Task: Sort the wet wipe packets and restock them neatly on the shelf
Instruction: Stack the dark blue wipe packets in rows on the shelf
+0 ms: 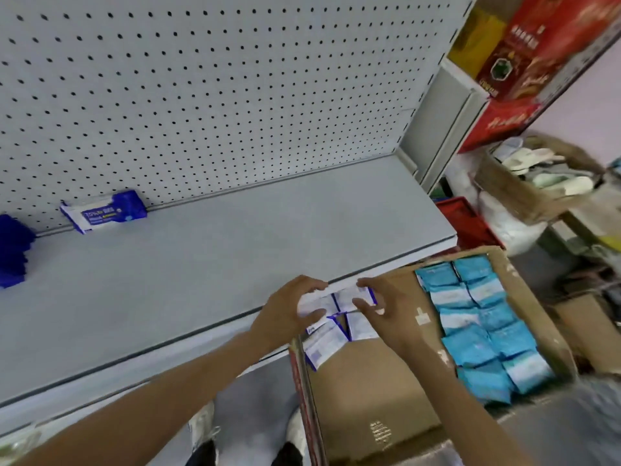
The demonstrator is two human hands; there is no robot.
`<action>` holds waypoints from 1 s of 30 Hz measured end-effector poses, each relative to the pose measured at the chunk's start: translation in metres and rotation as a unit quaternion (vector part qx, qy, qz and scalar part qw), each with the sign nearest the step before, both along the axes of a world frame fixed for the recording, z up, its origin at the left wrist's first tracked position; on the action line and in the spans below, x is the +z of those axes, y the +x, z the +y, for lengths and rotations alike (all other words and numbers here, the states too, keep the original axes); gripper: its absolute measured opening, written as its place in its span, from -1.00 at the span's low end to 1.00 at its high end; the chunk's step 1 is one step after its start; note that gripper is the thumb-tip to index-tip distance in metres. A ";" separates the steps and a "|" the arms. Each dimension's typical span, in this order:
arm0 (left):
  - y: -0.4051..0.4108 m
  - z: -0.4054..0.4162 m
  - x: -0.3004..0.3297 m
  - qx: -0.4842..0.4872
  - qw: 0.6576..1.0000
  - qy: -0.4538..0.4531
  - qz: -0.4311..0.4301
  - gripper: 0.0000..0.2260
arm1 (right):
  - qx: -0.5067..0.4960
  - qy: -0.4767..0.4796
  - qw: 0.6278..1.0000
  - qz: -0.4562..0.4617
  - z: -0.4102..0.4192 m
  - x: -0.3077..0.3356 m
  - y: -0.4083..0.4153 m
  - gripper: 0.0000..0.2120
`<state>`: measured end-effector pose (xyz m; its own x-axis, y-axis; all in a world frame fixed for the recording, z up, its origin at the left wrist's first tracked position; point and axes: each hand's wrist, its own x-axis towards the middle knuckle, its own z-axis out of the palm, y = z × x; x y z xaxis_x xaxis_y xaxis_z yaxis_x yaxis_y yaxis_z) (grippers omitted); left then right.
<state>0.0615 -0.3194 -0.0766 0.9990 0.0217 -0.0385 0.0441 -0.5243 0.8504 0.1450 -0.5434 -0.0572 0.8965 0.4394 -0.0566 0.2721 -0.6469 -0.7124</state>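
Both hands are on one small bunch of white-and-blue packets (336,299), lifted just over the open box (376,381): my left hand (289,309) has fingers curled round the left end, my right hand (386,311) pinches the right end, thumb underneath. I hold from both ends to square the edges so the bunch goes down as one neat block, I reckon. More loose white-and-blue packets (327,343) lie directly under my hands in the box, jumbled, hence the sorting. The light-blue packets (477,327) sit to the right of my right hand in tidy rows in the same box, a separate type, so I leave them apart. The shelf (201,264) edge is just ahead of my fingers, short reach. Far left and beyond my left hand, one blue pack (104,213) leans against the pegboard (201,95), beside a dark blue stack (13,250) at the frame edge; likely the line to match. Next call: set the bunch on the shelf near those, faces aligned. Risk: packets look slippery, the middle may sag out.
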 end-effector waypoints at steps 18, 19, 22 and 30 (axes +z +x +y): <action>0.025 -0.149 -0.239 -0.133 0.798 0.479 0.342 -0.15 | 0.125 -0.317 0.940 0.009 -0.094 -0.280 0.047 -0.11; 0.026 -0.148 -0.242 -0.140 0.797 0.485 0.332 -0.13 | 0.119 -0.316 0.941 -0.016 -0.095 -0.288 0.048 -0.09; 0.030 -0.144 -0.239 -0.138 0.811 0.471 0.319 -0.11 | 0.105 -0.344 0.931 -0.062 -0.096 -0.301 0.044 -0.21; 0.053 -0.130 -0.190 -0.025 0.925 0.130 0.356 -0.64 | -0.056 -0.325 0.940 0.088 -0.095 -0.273 0.023 -0.43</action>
<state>0.1147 -0.4497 -0.2665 0.7221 0.0773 -0.6874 0.5153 -0.7231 0.4599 0.1680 -0.6387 -0.3302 0.8867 0.1646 -0.4321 0.0913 -0.9784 -0.1854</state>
